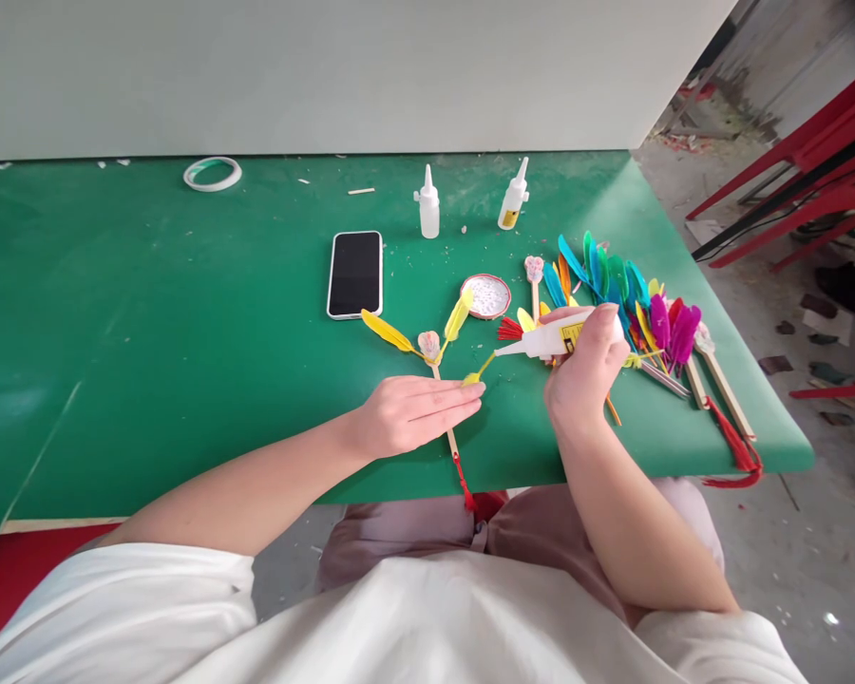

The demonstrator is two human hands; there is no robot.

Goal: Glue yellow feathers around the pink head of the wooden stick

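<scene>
Gluing looks like the step: fingers of the right hand clamp a bottle, its nozzle at the quill of a feather pinched in the left hand's fingers above the tabletop. Next probably calls for a light squeeze.

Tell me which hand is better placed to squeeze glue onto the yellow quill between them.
Right, most likely: the right hand holds the white bottle, its nozzle aimed at the quill tip. The left hand is occupied, holding the yellow feather.
</scene>
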